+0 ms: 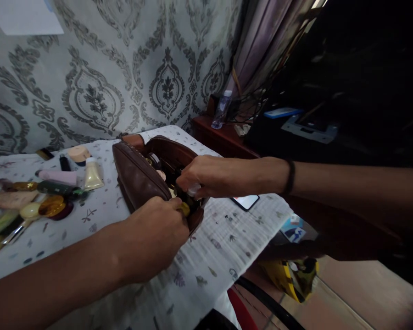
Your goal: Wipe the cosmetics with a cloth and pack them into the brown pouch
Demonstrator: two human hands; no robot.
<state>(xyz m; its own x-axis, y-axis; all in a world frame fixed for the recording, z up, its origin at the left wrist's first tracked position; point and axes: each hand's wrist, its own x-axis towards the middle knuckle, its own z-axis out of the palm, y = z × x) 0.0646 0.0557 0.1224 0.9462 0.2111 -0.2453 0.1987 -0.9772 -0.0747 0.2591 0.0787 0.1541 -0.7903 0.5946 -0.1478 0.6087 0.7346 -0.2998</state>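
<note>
A brown leather bag [137,176] lies unzipped on the table, with cosmetics inside it. My left hand [158,233] is closed at the bag's near edge, its fingertips on the rim; a yellow item [185,209] shows just beyond them. Over the opening, my right hand [198,176] has its fingers bent down around a small clear round object [193,189], partly hidden by the fingers. A dark band circles the right wrist.
Left of the bag lie several cosmetics, among them a cream tube [93,174], a pink tube [58,177] and a brush [20,224]. A phone [247,201] lies to the right. A water bottle [222,110] stands behind, on a brown surface [206,130].
</note>
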